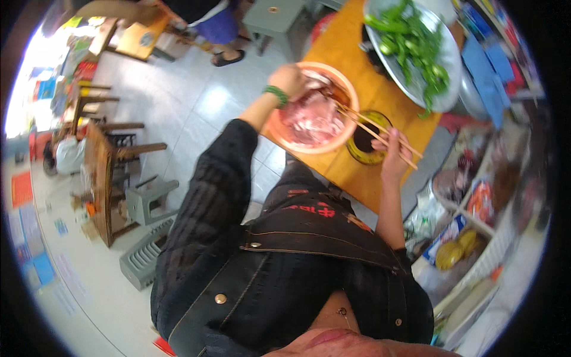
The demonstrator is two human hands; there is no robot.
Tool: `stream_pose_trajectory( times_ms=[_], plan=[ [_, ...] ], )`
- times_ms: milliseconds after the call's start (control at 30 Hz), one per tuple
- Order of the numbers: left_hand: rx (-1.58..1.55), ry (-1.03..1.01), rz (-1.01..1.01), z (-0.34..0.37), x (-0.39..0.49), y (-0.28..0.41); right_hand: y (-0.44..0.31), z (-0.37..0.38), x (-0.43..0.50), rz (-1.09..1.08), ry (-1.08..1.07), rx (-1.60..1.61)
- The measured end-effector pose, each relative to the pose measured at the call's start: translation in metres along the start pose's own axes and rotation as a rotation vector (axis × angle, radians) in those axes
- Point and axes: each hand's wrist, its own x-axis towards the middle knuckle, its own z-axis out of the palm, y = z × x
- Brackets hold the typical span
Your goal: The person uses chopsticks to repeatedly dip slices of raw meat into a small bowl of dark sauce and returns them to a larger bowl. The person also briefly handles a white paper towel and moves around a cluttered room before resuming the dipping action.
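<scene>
An orange plastic basin (pixel 349 85) holding sliced raw meat (pixel 314 118) in some liquid stands at the corner of a wooden table (pixel 370 189). My left hand (pixel 287 82), with a green beaded bracelet at the wrist, is at the basin's left rim; its fingertips are hidden, so its hold is unclear. Two wooden chopsticks (pixel 372 132) are held in my right hand (pixel 392 151), their tips over the meat. Below that hand's fingers, beside the basin, is a yellow-rimmed bowl of dark liquid (pixel 363 136).
A large metal dish (pixel 450 96) of green peppers stands farther along the table. Shelves with bagged goods (pixel 479 201) are at the right. Grey plastic stools (pixel 149 201) and a wooden table (pixel 99 178) stand at the left. Another person's leg (pixel 223 44) shows at the top.
</scene>
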Motion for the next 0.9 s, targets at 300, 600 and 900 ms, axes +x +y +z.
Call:
stream_pose_trajectory(
  times_ms=[300, 600, 900],
  plan=[
    [-0.839, -0.250, 0.134, -0.035, -0.013, -0.026, -0.012, -0.005, 0.005, 0.219, -0.040, 0.309],
    [-0.332, 0.091, 0.183, 0.020, -0.060, 0.012, -0.009, -0.001, 0.006, 0.313, 0.021, 0.397],
    [-0.281, 0.147, 0.196, 0.048, -0.051, 0.036, -0.041, 0.027, -0.041, -0.337, -0.171, -0.197]
  ],
)
